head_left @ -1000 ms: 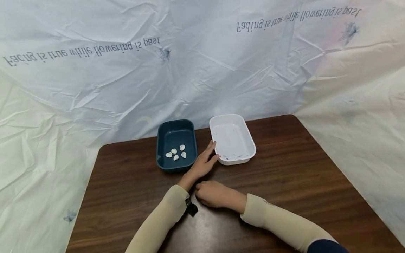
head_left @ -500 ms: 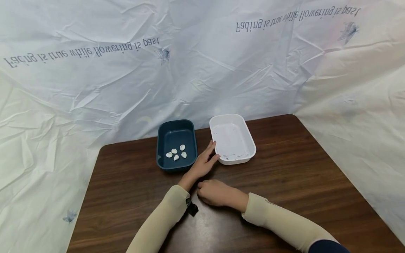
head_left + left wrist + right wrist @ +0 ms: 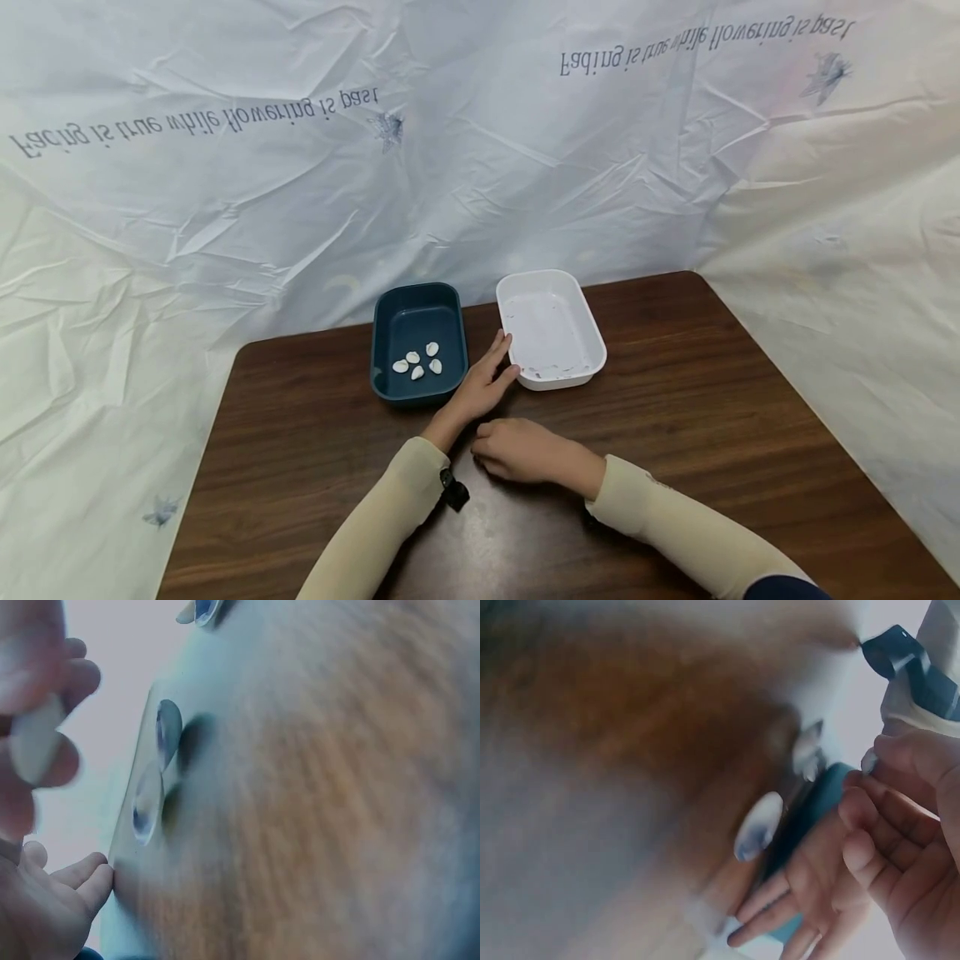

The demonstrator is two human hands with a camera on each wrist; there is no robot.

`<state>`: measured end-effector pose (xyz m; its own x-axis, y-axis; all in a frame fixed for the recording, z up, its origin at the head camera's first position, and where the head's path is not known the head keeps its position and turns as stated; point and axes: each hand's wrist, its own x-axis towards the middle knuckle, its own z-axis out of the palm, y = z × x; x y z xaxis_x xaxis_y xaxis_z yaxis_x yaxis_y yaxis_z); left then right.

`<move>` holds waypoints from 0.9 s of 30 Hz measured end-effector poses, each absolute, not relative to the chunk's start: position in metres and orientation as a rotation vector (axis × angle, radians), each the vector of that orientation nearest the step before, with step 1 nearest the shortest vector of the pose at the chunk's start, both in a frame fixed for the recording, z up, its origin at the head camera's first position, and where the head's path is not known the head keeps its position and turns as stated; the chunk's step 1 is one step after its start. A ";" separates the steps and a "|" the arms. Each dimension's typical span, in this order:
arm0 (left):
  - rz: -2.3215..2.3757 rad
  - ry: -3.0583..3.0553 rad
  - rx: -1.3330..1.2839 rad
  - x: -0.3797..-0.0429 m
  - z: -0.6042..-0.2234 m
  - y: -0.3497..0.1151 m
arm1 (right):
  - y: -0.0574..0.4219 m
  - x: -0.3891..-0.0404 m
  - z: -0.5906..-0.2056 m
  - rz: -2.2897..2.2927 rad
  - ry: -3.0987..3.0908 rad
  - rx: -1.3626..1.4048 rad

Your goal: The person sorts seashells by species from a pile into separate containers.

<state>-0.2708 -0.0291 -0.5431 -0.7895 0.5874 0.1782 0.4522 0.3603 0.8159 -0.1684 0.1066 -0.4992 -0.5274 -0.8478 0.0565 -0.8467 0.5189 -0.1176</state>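
In the head view my left hand (image 3: 480,390) lies with fingers straight between the two trays, its fingertips at the white tray's near left side; I cannot tell whether they touch it. Below it, next to the left wrist, is my right hand (image 3: 528,452), fingers curled. In the right wrist view the right thumb and fingers pinch a small pale seashell (image 3: 869,761); the left wrist view shows this seashell (image 3: 36,739) closer. Loose seashells lie on the table around the hands, one with a bluish inside (image 3: 759,826). The head view does not show these.
A dark blue tray (image 3: 381,333) holding several white seashells (image 3: 417,373) stands at the back left of the brown table (image 3: 675,400). Beside it is a white tray (image 3: 595,333) with small dark specks. A pale printed sheet (image 3: 465,150) hangs behind the table.
My right hand has shifted slightly to the right and away from my body, its fingers a little less tucked. The left hand and both trays have stayed in place.
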 end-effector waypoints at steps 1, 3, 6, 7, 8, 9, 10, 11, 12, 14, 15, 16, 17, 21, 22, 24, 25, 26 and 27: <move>1.411 2.467 0.950 -0.271 -0.543 -0.029 | 0.108 -0.169 -0.497 -0.214 2.732 -1.522; 1.414 2.467 0.954 -0.271 -0.544 -0.029 | 0.112 -0.169 -0.491 -0.226 2.743 -1.521; 1.431 2.452 0.957 -0.271 -0.543 -0.029 | 0.118 -0.172 -0.481 -0.252 2.761 -1.515; 1.438 2.449 0.956 -0.271 -0.543 -0.029 | 0.120 -0.173 -0.477 -0.257 2.767 -1.514; 1.446 2.443 0.952 -0.271 -0.543 -0.029 | 0.123 -0.175 -0.473 -0.271 2.771 -1.519; 1.455 2.435 0.951 -0.270 -0.543 -0.029 | 0.125 -0.176 -0.469 -0.284 2.773 -1.520; 1.464 2.428 0.948 -0.270 -0.543 -0.029 | 0.127 -0.177 -0.466 -0.302 2.771 -1.523; 1.471 2.422 0.946 -0.270 -0.544 -0.029 | 0.130 -0.178 -0.462 -0.320 2.767 -1.526; 1.480 2.415 0.941 -0.270 -0.544 -0.029 | 0.132 -0.180 -0.458 -0.337 2.766 -1.529; 1.490 2.401 0.928 -0.269 -0.544 -0.029 | 0.137 -0.183 -0.452 -0.368 2.773 -1.531; 1.491 2.401 0.929 -0.270 -0.544 -0.029 | 0.139 -0.185 -0.449 -0.376 2.782 -1.529; 1.491 2.402 0.926 -0.270 -0.544 -0.029 | 0.141 -0.187 -0.446 -0.388 2.791 -1.531; 1.488 2.403 0.929 -0.270 -0.543 -0.029 | 0.144 -0.189 -0.443 -0.397 2.800 -1.526; 1.447 2.438 0.947 -0.271 -0.543 -0.029 | 0.153 -0.196 -0.431 -0.427 2.830 -1.500; 1.439 2.442 0.947 -0.271 -0.543 -0.029 | 0.155 -0.198 -0.428 -0.439 2.831 -1.485; 1.430 2.450 0.942 -0.272 -0.544 -0.029 | 0.159 -0.202 -0.424 -0.460 2.831 -1.456; 1.433 2.450 0.937 -0.272 -0.544 -0.029 | 0.161 -0.205 -0.421 -0.477 2.830 -1.442; 1.438 2.450 0.931 -0.272 -0.544 -0.029 | 0.163 -0.208 -0.419 -0.493 2.832 -1.428; 1.441 2.451 0.930 -0.272 -0.545 -0.029 | 0.166 -0.212 -0.417 -0.515 2.835 -1.413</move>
<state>-0.2716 -0.0289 -0.5446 -0.7965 0.5787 0.1752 0.4345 0.3464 0.8314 -0.2118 0.1659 -0.4170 -0.6104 -0.7662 0.2008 -0.7879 0.5613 -0.2534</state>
